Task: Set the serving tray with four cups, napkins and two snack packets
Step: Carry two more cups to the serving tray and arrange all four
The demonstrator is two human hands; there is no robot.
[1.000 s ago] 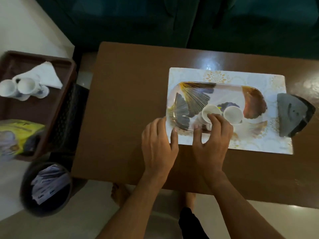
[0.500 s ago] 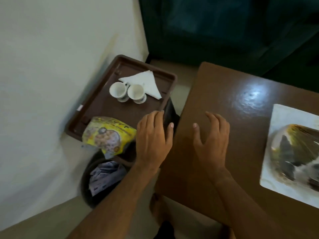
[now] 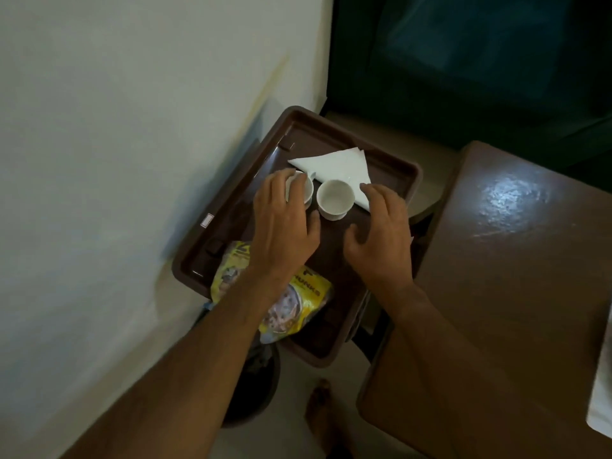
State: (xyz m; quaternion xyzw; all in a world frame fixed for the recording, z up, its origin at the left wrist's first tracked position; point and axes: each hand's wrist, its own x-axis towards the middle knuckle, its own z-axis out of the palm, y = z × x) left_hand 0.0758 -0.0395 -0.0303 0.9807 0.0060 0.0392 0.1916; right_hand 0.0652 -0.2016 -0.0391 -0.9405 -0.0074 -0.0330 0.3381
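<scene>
A brown plastic tray (image 3: 394, 167) stands to the left of the table, beside the wall. On it are two white cups: the left cup (image 3: 306, 188) is partly covered by the fingers of my left hand (image 3: 284, 223), and the right cup (image 3: 333, 198) stands free. My right hand (image 3: 381, 236) hovers just right of that cup, fingers spread, holding nothing. A folded white napkin (image 3: 334, 164) lies behind the cups. A yellow snack packet (image 3: 291, 303) lies at the tray's near end, partly under my left forearm. Whether my left hand grips its cup is unclear.
The brown table (image 3: 516, 260) fills the right side; a white mat's corner (image 3: 601, 402) shows at its right edge. A dark bin (image 3: 255, 379) sits below the tray. A white wall (image 3: 132, 160) is on the left, a dark green sofa (image 3: 480, 61) behind.
The view swung left from the patterned serving tray on the table. Both hands moved from the table's edge over the brown tray, to the two cups.
</scene>
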